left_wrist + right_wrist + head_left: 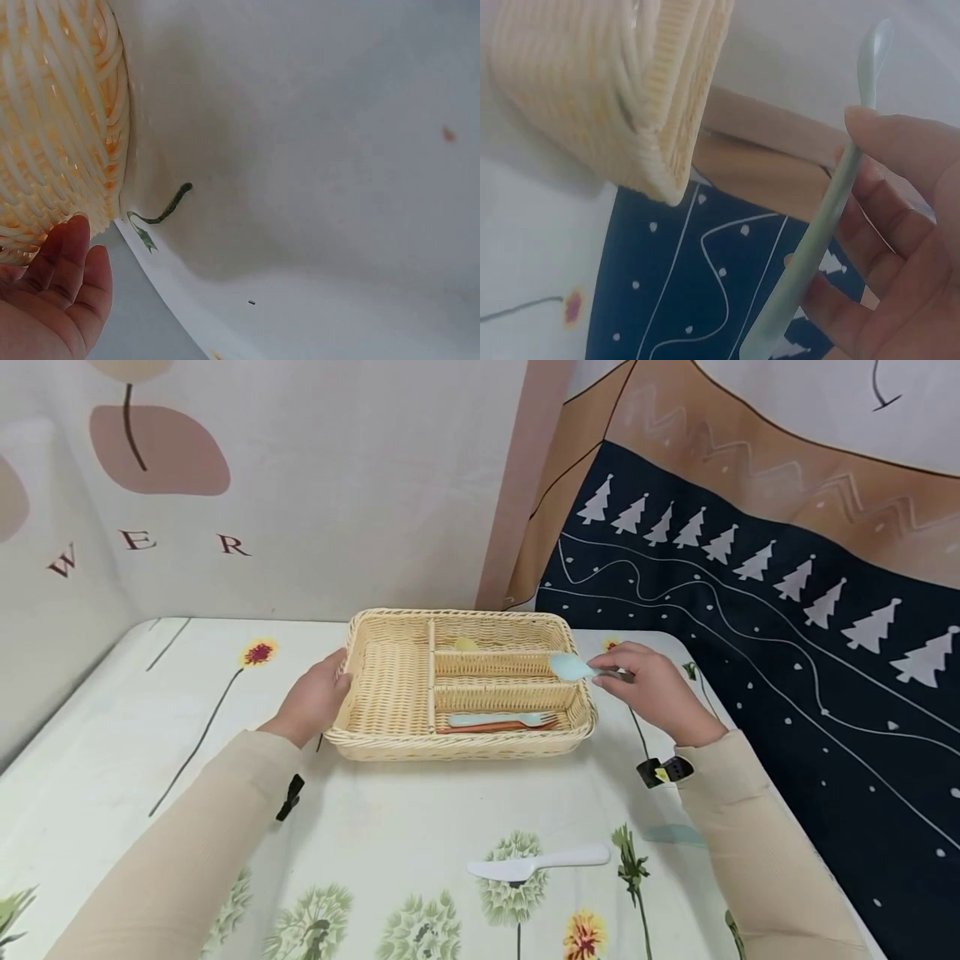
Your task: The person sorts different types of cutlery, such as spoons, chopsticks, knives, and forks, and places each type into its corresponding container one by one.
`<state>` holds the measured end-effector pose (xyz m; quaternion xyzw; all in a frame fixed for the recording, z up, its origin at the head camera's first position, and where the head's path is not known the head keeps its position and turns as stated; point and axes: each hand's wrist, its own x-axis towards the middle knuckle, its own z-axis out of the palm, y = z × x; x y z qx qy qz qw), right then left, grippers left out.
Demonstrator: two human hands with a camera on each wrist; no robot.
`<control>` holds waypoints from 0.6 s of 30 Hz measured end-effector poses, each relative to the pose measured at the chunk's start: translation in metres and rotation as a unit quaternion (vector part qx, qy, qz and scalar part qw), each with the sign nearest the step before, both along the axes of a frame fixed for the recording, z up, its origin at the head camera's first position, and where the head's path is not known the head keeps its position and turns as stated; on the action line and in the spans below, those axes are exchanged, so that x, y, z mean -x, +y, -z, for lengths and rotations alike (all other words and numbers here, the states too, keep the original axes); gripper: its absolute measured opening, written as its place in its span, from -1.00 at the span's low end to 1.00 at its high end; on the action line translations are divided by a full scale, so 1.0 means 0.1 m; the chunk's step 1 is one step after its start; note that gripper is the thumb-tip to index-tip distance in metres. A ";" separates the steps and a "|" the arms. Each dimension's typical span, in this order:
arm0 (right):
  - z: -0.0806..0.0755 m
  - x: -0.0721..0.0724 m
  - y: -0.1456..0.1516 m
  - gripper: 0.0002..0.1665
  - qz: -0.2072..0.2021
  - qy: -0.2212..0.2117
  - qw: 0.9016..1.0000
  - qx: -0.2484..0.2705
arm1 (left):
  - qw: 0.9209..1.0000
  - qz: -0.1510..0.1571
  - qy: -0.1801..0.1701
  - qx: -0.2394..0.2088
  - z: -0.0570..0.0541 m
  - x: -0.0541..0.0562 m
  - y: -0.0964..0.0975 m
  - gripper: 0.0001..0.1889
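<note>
The left end of a wicker basket (457, 747) on the table (375, 810) is gripped by the left hand (311, 697). In the basket's rear right compartment a yellow item (465, 645) is partly hidden; in the front one a pale blue fork (498, 720) is laid beside an orange utensil (480, 727). A white knife (540, 863) is set down before the basket. Above its right end, a pale blue spoon (570, 667) is pinched by the right hand (648, 683), bowl pointed left. Beside the right sleeve (757, 843), a pale blue shape (675, 834) is partly covered.

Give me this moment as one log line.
left hand: holds wicker basket | right hand: holds pale-blue spoon near basket's right end | white knife: on table
</note>
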<state>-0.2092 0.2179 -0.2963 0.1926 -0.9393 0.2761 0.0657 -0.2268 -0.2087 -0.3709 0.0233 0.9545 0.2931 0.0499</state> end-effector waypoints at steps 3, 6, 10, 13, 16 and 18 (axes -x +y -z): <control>-0.02 0.07 -0.06 -0.73 -0.006 0.005 1.000 -0.004 | 1.000 0.000 0.000 0.001 0.00 -0.01 0.00 -0.41; -0.05 0.14 -0.13 -0.71 -0.011 0.004 1.000 -0.006 | 1.000 -0.001 -0.001 -0.001 -0.01 -0.01 0.01 -0.41; -0.10 0.23 -0.24 -0.70 -0.016 -0.003 1.000 -0.008 | 1.000 -0.001 -0.004 -0.007 -0.01 -0.01 0.00 -0.40; -0.11 0.31 -0.32 -0.68 -0.015 -0.010 1.000 -0.015 | 1.000 -0.003 -0.005 -0.010 0.00 -0.01 0.00 -0.40; -0.13 0.39 -0.39 -0.67 -0.014 -0.019 1.000 -0.020 | 1.000 -0.004 -0.008 -0.012 0.00 0.00 0.00 -0.40; -0.14 0.44 -0.43 -0.67 -0.017 -0.019 0.999 -0.021 | 1.000 -0.005 -0.010 -0.012 0.00 0.00 0.00 -0.40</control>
